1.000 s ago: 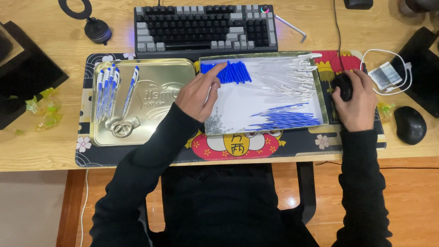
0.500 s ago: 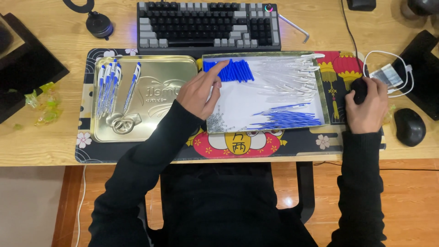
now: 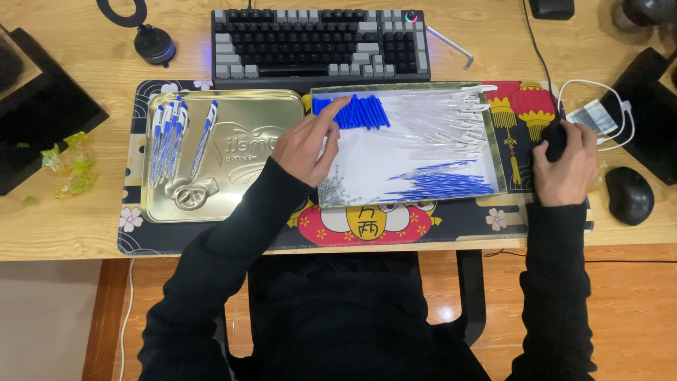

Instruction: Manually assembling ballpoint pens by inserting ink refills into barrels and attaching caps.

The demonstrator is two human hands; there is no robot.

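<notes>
Head cam: our left hand (image 3: pixel 305 144), fingers loose & empty, sits just left of blue pen caps (image 3: pixel 356 111), axes running near-far; right hand (image 3: pixel 564 166) cups dark object.

Glossy gold metal tray (image 3: pixel 243 204) – matt wooden desk (image 3: pixel 63 226)

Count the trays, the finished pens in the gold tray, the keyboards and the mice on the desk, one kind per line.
Trays: 2, the gold tray and the white tray
Finished pens: about 5, four bunched, one apart
Keyboard: 1
Mice: 2, a black mouse lying free, another under the right hand
Total: about 10
</notes>
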